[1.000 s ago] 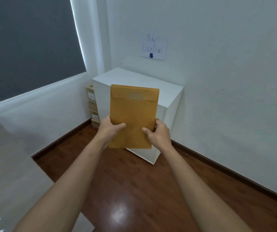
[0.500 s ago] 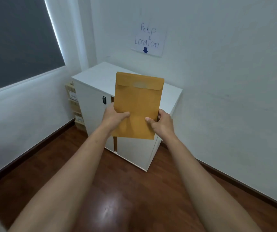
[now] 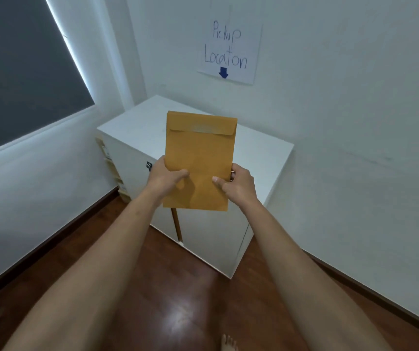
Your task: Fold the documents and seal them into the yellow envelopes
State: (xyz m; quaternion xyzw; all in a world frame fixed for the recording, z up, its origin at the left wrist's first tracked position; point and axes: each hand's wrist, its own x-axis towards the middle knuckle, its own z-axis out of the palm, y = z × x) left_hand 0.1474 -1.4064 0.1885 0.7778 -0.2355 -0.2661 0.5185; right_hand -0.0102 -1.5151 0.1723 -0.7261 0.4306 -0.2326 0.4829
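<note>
Since a second ago we have turned toward the white cabinet (image 3: pixel 261 153) and stepped closer. It now stands straight ahead in the corner, under the handwritten "Pickup Location" sign (image 3: pixel 228 51) with its arrow pointing down. The yellow envelope (image 3: pixel 199 160) has kept its place between our hands throughout.

We hold the envelope in the air, upright, with its long axis running from near and low to far and high. Its flap is at the top and folded down; whether it is stuck shut we cannot tell. The envelope covers the middle of the cabinet's top, and the bare parts of that top show to its left and right. So the landing place lies directly beyond the grip and somewhat under the envelope's upper half.

Our left hand (image 3: pixel 164 179) pinches the left edge low down, with the thumb laid across the front and the fingers hidden behind. Our right hand (image 3: pixel 237 184) does the same on the right edge at about the same height. Neither hand is clearly nearer the cabinet.

We judge that this envelope is ready to be set down. The move should be to reach farther forward and tip the top edge away until the envelope lies flat on the cabinet. Gripped this low, the tall upper part may flop as it tilts.
</note>
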